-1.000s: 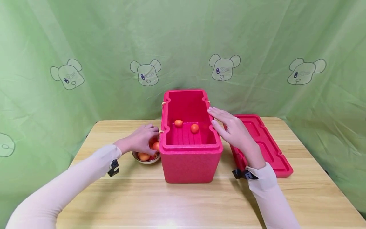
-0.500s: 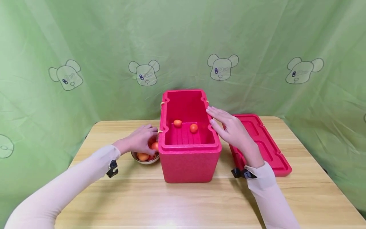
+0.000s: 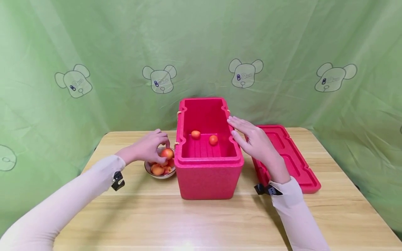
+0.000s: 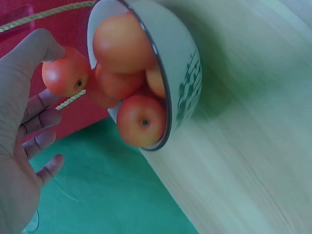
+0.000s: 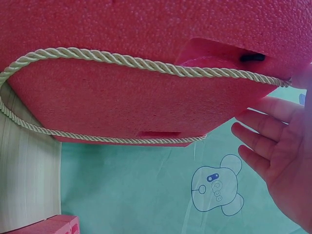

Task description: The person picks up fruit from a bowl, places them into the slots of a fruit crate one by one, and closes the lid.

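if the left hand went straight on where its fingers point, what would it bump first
The left hand, pinching a fruit, would likely meet the red box or its rope first; depth is unclear.

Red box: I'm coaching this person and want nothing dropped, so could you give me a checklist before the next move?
1. Held fruit secured: ok; the left hand pinches it.
2. Held fruit clear of the other fruits: cannot tell; they overlap in view.
3. Held fruit over the opening: not ok; it is by the bowl, left of the red box.
4. Lid off: ok; it lies right of the red box.
5. Room inside: ok; two fruits show on the floor.
6. Right hand pressing firmly: cannot tell; it is at the right rim.
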### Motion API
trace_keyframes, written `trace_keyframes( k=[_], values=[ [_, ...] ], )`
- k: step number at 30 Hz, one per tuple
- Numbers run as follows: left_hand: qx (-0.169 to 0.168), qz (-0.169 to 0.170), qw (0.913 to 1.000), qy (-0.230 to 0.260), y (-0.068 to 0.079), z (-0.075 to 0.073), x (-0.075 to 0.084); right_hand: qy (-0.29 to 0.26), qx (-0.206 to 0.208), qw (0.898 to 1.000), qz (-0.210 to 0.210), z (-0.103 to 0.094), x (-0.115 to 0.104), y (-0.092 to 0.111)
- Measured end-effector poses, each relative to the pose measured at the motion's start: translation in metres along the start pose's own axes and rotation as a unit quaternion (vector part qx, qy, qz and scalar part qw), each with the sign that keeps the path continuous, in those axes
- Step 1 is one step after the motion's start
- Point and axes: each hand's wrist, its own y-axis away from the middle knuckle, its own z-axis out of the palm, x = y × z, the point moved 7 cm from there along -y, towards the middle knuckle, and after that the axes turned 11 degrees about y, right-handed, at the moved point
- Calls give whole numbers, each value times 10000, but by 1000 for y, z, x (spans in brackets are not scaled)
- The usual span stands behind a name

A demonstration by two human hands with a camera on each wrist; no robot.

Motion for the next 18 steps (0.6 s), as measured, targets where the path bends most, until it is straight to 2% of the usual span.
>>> trace_keyframes(
  k=[4,10,18],
  values=[
    [55,-201,9998,-50,3,-9,-4,-3,-11,10000,16,1,1,0],
    [253,-270,9991,-223,6,-24,-8,-13,-16,10000,3,1,0,0],
    [352,-382,9976,-461,0,-45,-10,28,17,10000,-5,0,0,0]
  ],
)
